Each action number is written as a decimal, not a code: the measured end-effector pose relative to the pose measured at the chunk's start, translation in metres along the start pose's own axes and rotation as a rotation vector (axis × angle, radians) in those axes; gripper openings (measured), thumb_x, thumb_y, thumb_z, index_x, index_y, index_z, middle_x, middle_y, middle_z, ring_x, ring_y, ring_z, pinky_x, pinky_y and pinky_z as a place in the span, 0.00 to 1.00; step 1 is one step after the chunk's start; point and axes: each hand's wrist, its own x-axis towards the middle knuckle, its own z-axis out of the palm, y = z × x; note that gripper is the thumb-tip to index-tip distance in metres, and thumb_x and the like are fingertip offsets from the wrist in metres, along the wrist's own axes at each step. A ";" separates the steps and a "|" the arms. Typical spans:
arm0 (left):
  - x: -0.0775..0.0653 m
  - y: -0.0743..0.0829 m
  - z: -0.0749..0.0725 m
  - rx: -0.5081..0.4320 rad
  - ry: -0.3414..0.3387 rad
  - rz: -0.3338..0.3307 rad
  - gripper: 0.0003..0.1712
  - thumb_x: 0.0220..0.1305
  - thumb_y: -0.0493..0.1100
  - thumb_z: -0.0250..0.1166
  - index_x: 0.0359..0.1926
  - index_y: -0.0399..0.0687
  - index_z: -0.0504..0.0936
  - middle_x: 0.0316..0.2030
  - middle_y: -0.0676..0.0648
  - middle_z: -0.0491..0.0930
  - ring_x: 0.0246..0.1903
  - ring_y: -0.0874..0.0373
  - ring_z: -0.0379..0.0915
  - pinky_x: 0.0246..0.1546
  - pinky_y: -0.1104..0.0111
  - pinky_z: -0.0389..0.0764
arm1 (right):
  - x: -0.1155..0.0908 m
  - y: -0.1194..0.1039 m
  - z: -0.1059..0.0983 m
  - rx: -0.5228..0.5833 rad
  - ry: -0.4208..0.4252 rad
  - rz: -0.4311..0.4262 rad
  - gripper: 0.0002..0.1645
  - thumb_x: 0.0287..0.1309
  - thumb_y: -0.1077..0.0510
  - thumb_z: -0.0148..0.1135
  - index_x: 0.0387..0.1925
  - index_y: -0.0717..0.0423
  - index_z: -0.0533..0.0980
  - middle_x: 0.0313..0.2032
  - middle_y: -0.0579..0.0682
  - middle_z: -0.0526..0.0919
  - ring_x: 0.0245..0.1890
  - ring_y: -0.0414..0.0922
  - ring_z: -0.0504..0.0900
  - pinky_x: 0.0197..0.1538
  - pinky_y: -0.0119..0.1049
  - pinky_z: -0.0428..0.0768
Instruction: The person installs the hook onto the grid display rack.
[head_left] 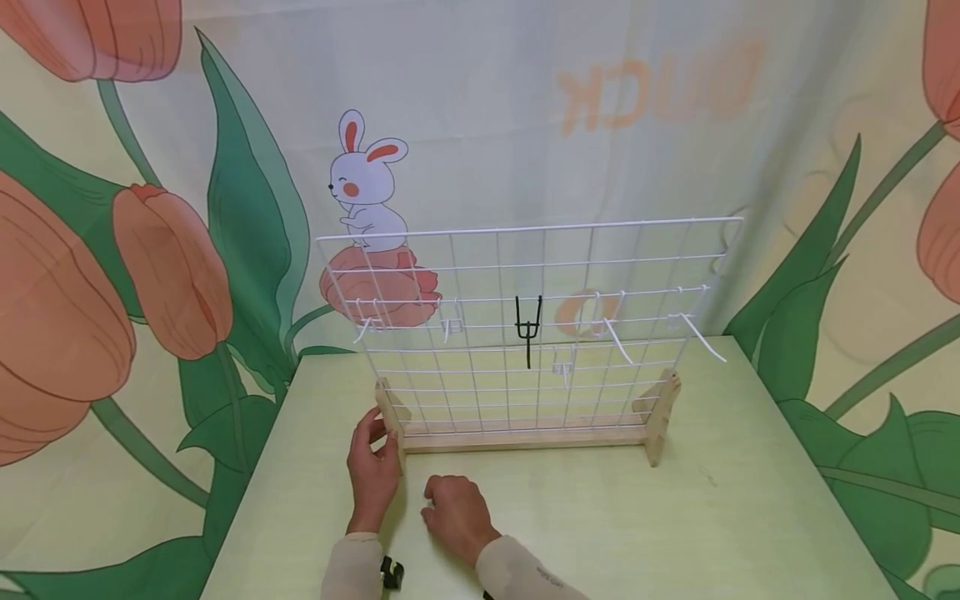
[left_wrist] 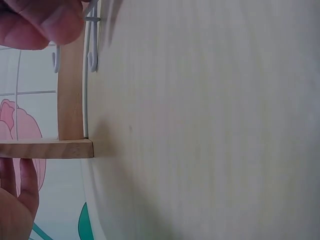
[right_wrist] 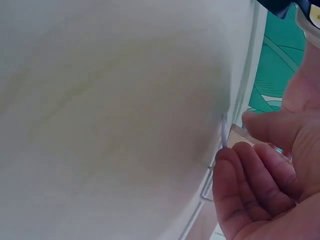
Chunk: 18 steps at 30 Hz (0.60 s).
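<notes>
My left hand [head_left: 373, 471] touches the outer side of the wooden left foot [head_left: 393, 417] of a white wire grid rack [head_left: 525, 267]. In the left wrist view, two extended fingers [left_wrist: 29, 175] meet that foot's outer face. Just in front of the base, my right hand [head_left: 459, 510] is low over the table with its fingers curled. A white wire hook [left_wrist: 93, 57] with looped ends juts from beside its fingertips in the left wrist view. The hand hides most of that hook. From above, the back of the hand covers it altogether.
White hooks [head_left: 617, 337] and one black hook [head_left: 528, 325] hang on the grid, some with prongs pointing forward. The wooden right foot [head_left: 660, 421] stands on the pale table [head_left: 750, 500]. Behind is a printed curtain [head_left: 480, 100] with flowers and a rabbit.
</notes>
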 end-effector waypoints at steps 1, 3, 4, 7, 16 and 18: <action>0.000 0.000 0.000 0.002 0.000 -0.001 0.31 0.74 0.31 0.64 0.72 0.57 0.73 0.56 0.42 0.82 0.58 0.49 0.80 0.44 0.84 0.79 | 0.000 0.001 0.001 -0.005 0.001 0.001 0.09 0.52 0.56 0.81 0.34 0.48 0.87 0.27 0.39 0.87 0.28 0.37 0.83 0.32 0.31 0.80; -0.001 0.000 0.001 0.005 0.000 -0.001 0.31 0.74 0.31 0.64 0.72 0.56 0.73 0.56 0.42 0.82 0.58 0.49 0.80 0.44 0.84 0.79 | -0.002 0.002 0.001 -0.013 0.001 0.006 0.09 0.51 0.58 0.80 0.34 0.48 0.86 0.27 0.39 0.87 0.28 0.37 0.84 0.33 0.31 0.81; -0.001 0.000 0.001 0.007 -0.001 -0.001 0.31 0.74 0.31 0.64 0.73 0.56 0.73 0.56 0.43 0.82 0.58 0.49 0.80 0.44 0.84 0.79 | -0.002 0.003 0.002 -0.015 0.001 0.009 0.09 0.51 0.59 0.80 0.34 0.48 0.86 0.28 0.40 0.87 0.29 0.38 0.84 0.34 0.31 0.82; -0.002 0.000 0.002 0.014 -0.003 -0.002 0.31 0.75 0.32 0.64 0.73 0.57 0.73 0.56 0.43 0.82 0.58 0.49 0.80 0.45 0.84 0.79 | -0.004 0.004 0.001 -0.013 0.019 0.009 0.09 0.51 0.61 0.79 0.34 0.49 0.86 0.30 0.42 0.87 0.32 0.40 0.86 0.36 0.32 0.83; 0.000 -0.003 0.002 0.007 -0.006 0.009 0.31 0.74 0.31 0.64 0.73 0.56 0.73 0.56 0.42 0.82 0.58 0.49 0.80 0.44 0.85 0.79 | -0.009 0.008 0.000 -0.005 0.107 -0.001 0.13 0.48 0.67 0.76 0.35 0.53 0.82 0.30 0.45 0.83 0.32 0.43 0.83 0.35 0.34 0.82; 0.001 -0.004 0.001 0.009 -0.001 0.011 0.30 0.74 0.31 0.64 0.72 0.56 0.73 0.56 0.42 0.82 0.58 0.49 0.80 0.44 0.85 0.79 | -0.009 0.009 0.000 0.012 0.105 0.017 0.13 0.49 0.68 0.74 0.35 0.53 0.81 0.30 0.45 0.83 0.32 0.43 0.84 0.35 0.35 0.82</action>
